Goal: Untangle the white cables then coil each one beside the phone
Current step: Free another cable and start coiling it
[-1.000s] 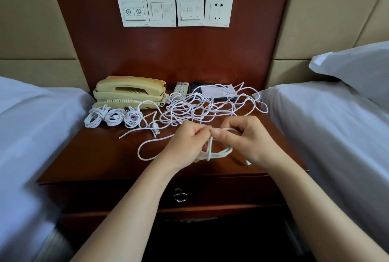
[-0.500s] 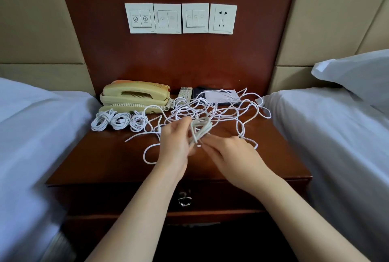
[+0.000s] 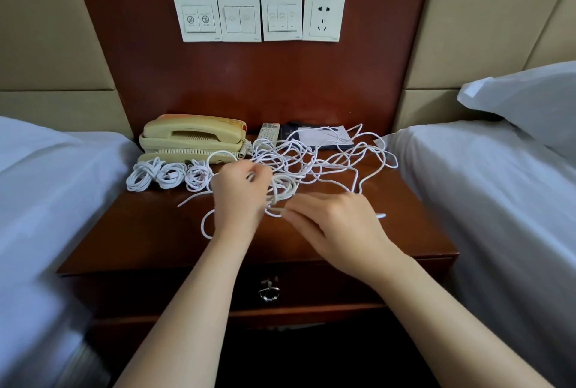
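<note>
- Since half a second ago: left hand [image 3: 240, 197] and its bundle have shifted left, toward the finished coils; right hand [image 3: 336, 225] has hardly moved.
- Right hand: fingers stretched nearly straight, tips at a loose strand under the bundle. No pinch visible. A white plug end [image 3: 381, 216] lies on the counter [image 3: 156, 231] just past its knuckles.
- Left hand: fingers curled round the half-wound coil [image 3: 282, 189], held low over the counter. A slack tail [image 3: 204, 225] loops out beside the wrist.
- Handling (judgement): thin, light, limp cord with a smooth jacket. It keeps no shape by itself, so turns will slip apart unless pinched.
- Best hold (judgement): all turns gathered at one side, the other hand feeding the free run. A hard tug on the run would likely tighten crossings in the heap.
- Tangle of white cables [image 3: 311, 160]: loose open loops over the counter's middle and right, behind the hands. Some strands lie over a dark folder [image 3: 288, 132] with a white card on it.
- Three finished coils [image 3: 171, 174]: small, round, in a row on the left, just in front of the phone [image 3: 193, 138].
- Phone: cream, handset on its cradle, curly cord at its right end. A remote [image 3: 268, 132] lies just beside it.
</note>
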